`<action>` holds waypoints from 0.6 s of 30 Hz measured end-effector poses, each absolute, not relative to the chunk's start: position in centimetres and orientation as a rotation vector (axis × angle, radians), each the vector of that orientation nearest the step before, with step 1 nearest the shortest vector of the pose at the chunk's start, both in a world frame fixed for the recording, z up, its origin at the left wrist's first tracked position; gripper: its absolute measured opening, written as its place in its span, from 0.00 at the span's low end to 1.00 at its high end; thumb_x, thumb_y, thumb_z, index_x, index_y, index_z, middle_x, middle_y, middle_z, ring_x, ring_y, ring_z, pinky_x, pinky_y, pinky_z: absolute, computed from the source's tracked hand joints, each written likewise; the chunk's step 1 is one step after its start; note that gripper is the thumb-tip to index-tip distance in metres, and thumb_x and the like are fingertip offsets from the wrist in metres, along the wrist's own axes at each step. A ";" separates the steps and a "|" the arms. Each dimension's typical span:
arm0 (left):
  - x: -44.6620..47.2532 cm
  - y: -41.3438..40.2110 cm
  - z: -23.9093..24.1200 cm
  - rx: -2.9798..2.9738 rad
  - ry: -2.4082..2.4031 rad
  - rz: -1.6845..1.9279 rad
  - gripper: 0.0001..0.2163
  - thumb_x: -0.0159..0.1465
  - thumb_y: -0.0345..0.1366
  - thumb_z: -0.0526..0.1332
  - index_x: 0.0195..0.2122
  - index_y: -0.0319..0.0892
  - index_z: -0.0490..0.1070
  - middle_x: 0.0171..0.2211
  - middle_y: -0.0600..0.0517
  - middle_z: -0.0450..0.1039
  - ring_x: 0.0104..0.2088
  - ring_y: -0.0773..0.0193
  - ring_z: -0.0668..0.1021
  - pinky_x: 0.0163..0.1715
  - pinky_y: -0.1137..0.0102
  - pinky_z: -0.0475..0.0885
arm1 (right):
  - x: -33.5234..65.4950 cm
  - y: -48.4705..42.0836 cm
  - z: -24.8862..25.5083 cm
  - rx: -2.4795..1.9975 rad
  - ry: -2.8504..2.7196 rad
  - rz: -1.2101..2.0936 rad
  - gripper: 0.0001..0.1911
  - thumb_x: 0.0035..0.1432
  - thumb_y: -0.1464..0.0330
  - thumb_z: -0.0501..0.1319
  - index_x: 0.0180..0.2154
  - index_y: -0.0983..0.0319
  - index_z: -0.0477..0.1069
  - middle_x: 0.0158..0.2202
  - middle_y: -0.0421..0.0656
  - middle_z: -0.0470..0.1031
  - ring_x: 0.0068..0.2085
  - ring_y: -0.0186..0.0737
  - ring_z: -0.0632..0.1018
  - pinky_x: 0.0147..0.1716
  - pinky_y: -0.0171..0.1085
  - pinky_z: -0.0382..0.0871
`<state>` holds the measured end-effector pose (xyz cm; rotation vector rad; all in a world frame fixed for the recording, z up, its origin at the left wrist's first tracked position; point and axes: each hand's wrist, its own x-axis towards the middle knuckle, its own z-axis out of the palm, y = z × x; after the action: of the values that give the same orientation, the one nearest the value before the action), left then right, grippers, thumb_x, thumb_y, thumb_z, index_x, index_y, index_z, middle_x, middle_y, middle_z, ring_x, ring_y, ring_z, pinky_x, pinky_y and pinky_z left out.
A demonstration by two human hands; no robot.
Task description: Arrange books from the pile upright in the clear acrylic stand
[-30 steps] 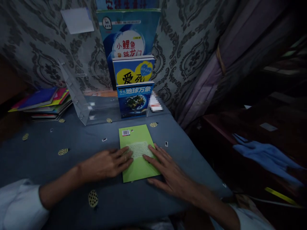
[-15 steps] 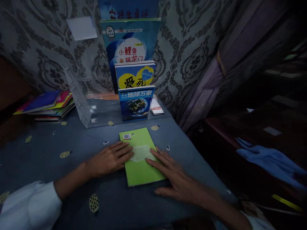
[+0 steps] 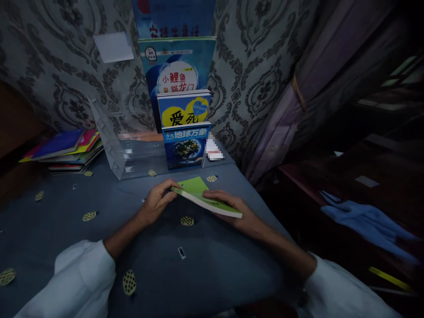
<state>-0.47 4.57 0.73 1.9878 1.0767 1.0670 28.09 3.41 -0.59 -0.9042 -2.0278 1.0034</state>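
Observation:
A thin green book (image 3: pixel 195 184) is tilted up off the table, its white page edge facing me. My left hand (image 3: pixel 158 201) pinches its left corner, thumb and fingers closed on it. On the other side my right hand (image 3: pixel 236 210) grips the book, with fingers over the cover and the rest underneath. Just beyond the book stands a clear acrylic rack (image 3: pixel 112 150). In its right-hand part several books rise in steps, the front one a blue book with a globe (image 3: pixel 186 150), behind it a blue and yellow book (image 3: pixel 167 110).
A pile of colourful books (image 3: pixel 66 148) lies left of the rack. The grey-blue tablecloth (image 3: pixel 159 265) bears yellow printed shapes. Patterned wallpaper backs the table, with a tied purple curtain (image 3: pixel 281 119) at right. Beyond the table's right edge lies a blue cloth (image 3: pixel 364 225).
The green book lay flat under both hands; now it is lifted and tilted, its near edge raised. Both hands have closed on its sides and moved slightly away from me.

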 end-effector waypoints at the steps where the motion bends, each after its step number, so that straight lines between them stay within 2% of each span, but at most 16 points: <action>1: -0.4 4.6 0.8 1.927 1.119 1.111 0.20 0.70 0.54 0.53 0.40 0.43 0.74 0.36 0.49 0.77 0.42 0.55 0.78 0.48 0.63 0.73 | 27.5 3.8 -0.5 -0.932 -1.966 1.029 0.23 0.64 0.53 0.64 0.55 0.56 0.75 0.58 0.49 0.76 0.59 0.53 0.76 0.61 0.56 0.69; 5: -0.4 4.8 0.4 1.808 1.249 1.240 0.23 0.69 0.58 0.52 0.36 0.43 0.73 0.31 0.51 0.74 0.37 0.58 0.76 0.42 0.66 0.73 | 24.9 5.1 -1.5 -1.000 -1.701 1.004 0.27 0.62 0.50 0.63 0.57 0.57 0.70 0.55 0.49 0.76 0.56 0.50 0.77 0.58 0.52 0.72; 7: -0.5 4.8 -0.1 1.754 1.257 1.284 0.25 0.69 0.59 0.51 0.37 0.42 0.72 0.33 0.50 0.75 0.37 0.58 0.77 0.43 0.66 0.73 | 23.7 5.3 -2.3 -0.998 -1.619 0.889 0.32 0.64 0.49 0.60 0.64 0.56 0.61 0.56 0.50 0.73 0.55 0.48 0.77 0.56 0.50 0.73; 10: -0.6 4.8 -0.9 1.655 1.183 1.315 0.25 0.70 0.60 0.50 0.41 0.41 0.72 0.37 0.47 0.77 0.41 0.58 0.79 0.46 0.64 0.73 | 22.6 5.2 -2.5 -0.998 -1.680 0.708 0.33 0.66 0.50 0.58 0.66 0.55 0.56 0.54 0.50 0.72 0.54 0.48 0.76 0.57 0.52 0.72; 15: -0.7 4.8 -1.3 1.630 1.202 1.364 0.28 0.72 0.59 0.46 0.42 0.40 0.73 0.39 0.45 0.78 0.42 0.56 0.79 0.46 0.63 0.74 | 21.9 5.1 -1.3 -1.061 -1.680 0.679 0.29 0.68 0.49 0.55 0.62 0.58 0.60 0.46 0.47 0.74 0.45 0.47 0.77 0.50 0.49 0.74; 18: -0.9 4.1 -0.8 1.753 1.221 1.356 0.27 0.73 0.58 0.44 0.45 0.41 0.74 0.42 0.45 0.78 0.43 0.55 0.78 0.45 0.63 0.75 | 21.9 5.4 -1.1 -1.087 -1.642 0.655 0.25 0.68 0.48 0.54 0.57 0.57 0.65 0.47 0.47 0.76 0.46 0.47 0.77 0.50 0.49 0.74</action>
<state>-0.90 4.15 -0.80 1.7533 1.2209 1.3565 21.87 5.35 -1.14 -1.0874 -1.6419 0.6551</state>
